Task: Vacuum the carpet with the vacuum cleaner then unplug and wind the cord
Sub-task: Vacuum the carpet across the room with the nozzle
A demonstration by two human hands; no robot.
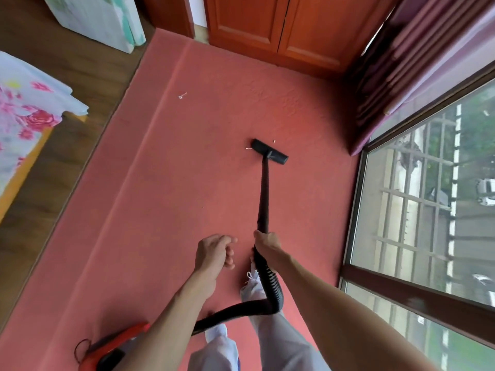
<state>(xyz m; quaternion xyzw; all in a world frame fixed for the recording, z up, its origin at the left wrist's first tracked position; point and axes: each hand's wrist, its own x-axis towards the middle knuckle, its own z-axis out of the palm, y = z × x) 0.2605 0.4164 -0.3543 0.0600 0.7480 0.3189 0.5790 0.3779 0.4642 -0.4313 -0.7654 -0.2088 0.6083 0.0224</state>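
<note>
My right hand [267, 243] grips the black wand [263, 194] of the vacuum cleaner at its lower end. The black floor nozzle [270, 151] rests flat on the red carpet [166, 183], ahead of me near the middle. A ribbed black hose [272, 283] curves from my right hand down and left to the red vacuum body [112, 346] at the bottom left. My left hand [215, 253] hovers beside the wand with loosely curled fingers and holds nothing. Small white scraps lie on the carpet: one [182, 95] far left, two tiny ones beside the nozzle. A thin dark cord loop [80, 349] shows by the vacuum body.
A wooden cabinet [281, 28] stands at the carpet's far end. Purple curtains [401, 68] and a large window [428, 199] run along the right. A bed with a floral sheet [24, 116] sits on the wooden floor [80, 65] at the left. My legs stand on the carpet.
</note>
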